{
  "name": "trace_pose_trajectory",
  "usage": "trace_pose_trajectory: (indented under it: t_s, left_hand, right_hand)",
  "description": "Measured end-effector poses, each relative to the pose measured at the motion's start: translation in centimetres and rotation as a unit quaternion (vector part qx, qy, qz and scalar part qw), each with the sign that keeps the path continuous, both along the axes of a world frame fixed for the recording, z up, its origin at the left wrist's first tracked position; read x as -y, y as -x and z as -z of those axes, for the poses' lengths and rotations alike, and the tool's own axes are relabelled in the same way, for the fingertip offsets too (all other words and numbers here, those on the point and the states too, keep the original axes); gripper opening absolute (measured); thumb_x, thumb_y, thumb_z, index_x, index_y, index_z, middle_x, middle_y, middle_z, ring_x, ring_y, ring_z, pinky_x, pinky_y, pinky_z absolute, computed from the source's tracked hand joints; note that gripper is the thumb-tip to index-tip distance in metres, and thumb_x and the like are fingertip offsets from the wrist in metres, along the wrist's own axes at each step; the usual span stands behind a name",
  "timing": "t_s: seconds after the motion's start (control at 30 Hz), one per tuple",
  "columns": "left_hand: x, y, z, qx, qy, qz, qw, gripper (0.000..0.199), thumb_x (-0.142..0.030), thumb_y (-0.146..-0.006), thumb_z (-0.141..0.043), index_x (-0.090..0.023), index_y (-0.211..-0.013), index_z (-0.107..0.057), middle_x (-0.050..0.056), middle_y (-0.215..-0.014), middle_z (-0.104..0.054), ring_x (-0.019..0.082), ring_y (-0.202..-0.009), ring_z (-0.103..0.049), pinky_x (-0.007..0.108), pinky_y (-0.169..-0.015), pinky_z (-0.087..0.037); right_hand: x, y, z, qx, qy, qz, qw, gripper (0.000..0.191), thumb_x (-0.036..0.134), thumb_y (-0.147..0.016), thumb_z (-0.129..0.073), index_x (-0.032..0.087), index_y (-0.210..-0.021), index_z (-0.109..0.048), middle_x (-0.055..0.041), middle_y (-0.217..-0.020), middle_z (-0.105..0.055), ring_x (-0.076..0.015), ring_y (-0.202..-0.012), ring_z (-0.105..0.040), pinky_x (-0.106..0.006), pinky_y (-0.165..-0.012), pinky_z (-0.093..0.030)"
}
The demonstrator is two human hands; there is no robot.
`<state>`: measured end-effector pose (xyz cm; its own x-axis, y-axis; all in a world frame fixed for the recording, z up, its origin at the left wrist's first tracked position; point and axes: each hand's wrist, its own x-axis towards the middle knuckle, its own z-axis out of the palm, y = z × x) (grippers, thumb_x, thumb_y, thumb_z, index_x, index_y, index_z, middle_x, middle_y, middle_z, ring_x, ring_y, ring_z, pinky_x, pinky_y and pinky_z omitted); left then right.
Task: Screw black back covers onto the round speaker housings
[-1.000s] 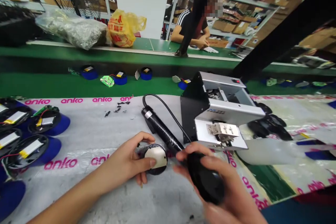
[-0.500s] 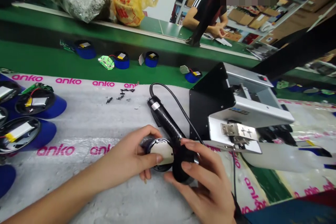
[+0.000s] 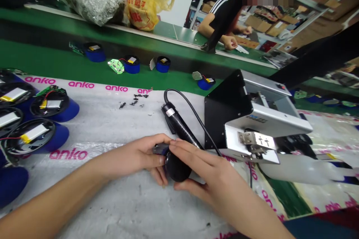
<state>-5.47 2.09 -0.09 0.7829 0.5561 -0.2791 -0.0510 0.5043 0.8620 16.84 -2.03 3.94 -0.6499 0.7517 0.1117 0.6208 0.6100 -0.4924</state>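
Both of my hands meet around a black round part [image 3: 177, 167] low in the middle of the view. My left hand [image 3: 140, 157] grips it from the left, thumb and fingers pressed on its side. From the right, my right hand [image 3: 207, 171] lays its fingers over the top, with the thumb underneath. The face of the part that showed a pale disc is covered. Just behind the hands lies a black electric screwdriver [image 3: 181, 127] with a cable, its lower end hidden by my right hand.
Blue cups with batteries [image 3: 63, 110] crowd the left side. Small black pieces [image 3: 134, 102] lie on the white foam sheet [image 3: 106, 119]. A metal machine [image 3: 252, 119] stands right. More cups rest on the green belt [image 3: 101, 76]; a person [image 3: 221, 11] sits beyond.
The black piece in my right hand has moved left onto the round part in my left hand, covering its pale disc. The view has shifted slightly. The person's hands across the belt have moved apart.
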Motion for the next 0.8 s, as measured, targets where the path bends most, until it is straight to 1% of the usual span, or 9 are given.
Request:
trace_pose_trajectory:
  t_s: [0.1, 0.23, 0.37, 0.47, 0.6, 0.63, 0.7, 0.77, 0.8]
  left_hand:
    - [-0.5, 0.5, 0.0, 0.011, 0.024, 0.008, 1.0, 0.033, -0.031, -0.092, -0.063, -0.017, -0.121, -0.055, 0.007, -0.09, -0.072, 0.021, -0.079, -0.075, 0.035, -0.075, -0.059]
    - [-0.8, 0.7, 0.3, 0.039, 0.064, 0.018, 0.997, 0.029, -0.023, -0.092, -0.062, -0.017, -0.12, -0.059, 0.005, -0.093, -0.071, 0.019, -0.077, -0.076, 0.034, -0.077, -0.059]
    - [-0.8, 0.8, 0.9, 0.094, 0.073, 0.031, 0.992, 0.033, -0.019, -0.088, -0.069, -0.019, -0.12, -0.059, 0.003, -0.093, -0.071, 0.016, -0.077, -0.075, 0.033, -0.08, -0.059]
    - [-0.8, 0.8, 1.2, 0.11, 0.073, 0.03, 0.991, 0.034, -0.014, -0.082, -0.074, -0.02, -0.112, -0.059, 0.001, -0.091, -0.072, 0.014, -0.075, -0.074, 0.033, -0.079, -0.058]
    - [-0.7, 0.6, 0.9, 0.086, 0.072, 0.017, 0.994, 0.034, -0.009, -0.08, -0.074, -0.019, -0.109, -0.059, -0.001, -0.083, -0.071, 0.012, -0.072, -0.073, 0.029, -0.077, -0.057]
    - [-0.6, 0.5, 0.7, 0.081, 0.067, 0.019, 0.994, 0.037, -0.008, -0.078, -0.075, -0.019, -0.11, -0.059, -0.002, -0.081, -0.071, 0.012, -0.073, -0.072, 0.028, -0.076, -0.057]
    - [-0.1, 0.1, 0.3, 0.062, 0.056, 0.007, 0.997, 0.045, -0.01, -0.073, -0.081, -0.02, -0.111, -0.059, -0.003, -0.079, -0.07, 0.012, -0.071, -0.071, 0.025, -0.072, -0.056]
    - [0.5, -0.6, -0.1, 0.015, 0.032, -0.044, 0.998, 0.042, -0.019, -0.075, -0.081, -0.021, -0.111, -0.058, -0.003, -0.079, -0.068, 0.012, -0.064, -0.069, 0.024, -0.063, -0.056]
    - [0.8, -1.0, -0.2, -0.014, 0.018, -0.075, 0.997, 0.038, -0.023, -0.079, -0.078, -0.021, -0.11, -0.057, -0.004, -0.079, -0.066, 0.011, -0.059, -0.067, 0.023, -0.057, -0.056]
  right_hand:
    - [-0.6, 0.2, -0.3, 0.028, 0.023, 0.0, 0.999, 0.073, 0.018, -0.082, -0.078, 0.023, -0.147, -0.045, -0.0029, -0.151, -0.049, -0.0158, -0.136, -0.05, -0.026, -0.115, -0.04]
    - [-1.0, 0.2, -0.1, 0.022, -0.004, -0.015, 1.0, 0.074, 0.015, -0.077, -0.081, 0.019, -0.144, -0.049, -0.0073, -0.147, -0.052, -0.0199, -0.133, -0.053, -0.029, -0.111, -0.044]
    - [-1.3, 0.0, 0.1, 0.008, -0.019, -0.038, 0.999, 0.081, 0.015, -0.074, -0.084, 0.021, -0.146, -0.047, -0.0079, -0.145, -0.054, -0.0222, -0.13, -0.056, -0.031, -0.109, -0.047]
    - [-1.5, -0.2, 0.1, 0.017, -0.032, -0.046, 0.998, 0.081, 0.015, -0.074, -0.084, 0.022, -0.146, -0.047, -0.0089, -0.144, -0.055, -0.0236, -0.129, -0.057, -0.032, -0.107, -0.049]
    - [-1.8, -0.2, 0.1, 0.055, -0.053, -0.058, 0.995, 0.075, 0.023, -0.08, -0.08, 0.018, -0.147, -0.046, -0.0111, -0.144, -0.055, -0.0252, -0.126, -0.06, -0.034, -0.102, -0.054]
    - [-1.8, -0.1, 0.1, 0.07, -0.063, -0.063, 0.994, 0.072, 0.025, -0.083, -0.077, 0.018, -0.147, -0.046, -0.0114, -0.143, -0.056, -0.0266, -0.128, -0.059, -0.037, -0.102, -0.055]
    - [-1.8, 0.0, 0.0, 0.096, -0.106, -0.059, 0.988, 0.063, 0.029, -0.084, -0.075, 0.018, -0.142, -0.052, -0.0148, -0.143, -0.055, -0.0344, -0.134, -0.051, -0.05, -0.101, -0.056]
    - [-1.3, 0.0, 0.1, 0.102, -0.163, -0.037, 0.981, 0.056, 0.032, -0.082, -0.077, 0.019, -0.134, -0.06, -0.0208, -0.14, -0.052, -0.0449, -0.137, -0.044, -0.065, -0.094, -0.054]
    - [-1.0, -0.1, 0.2, 0.103, -0.174, -0.028, 0.979, 0.057, 0.036, -0.081, -0.078, 0.02, -0.133, -0.061, -0.0231, -0.141, -0.048, -0.0482, -0.137, -0.042, -0.068, -0.09, -0.054]
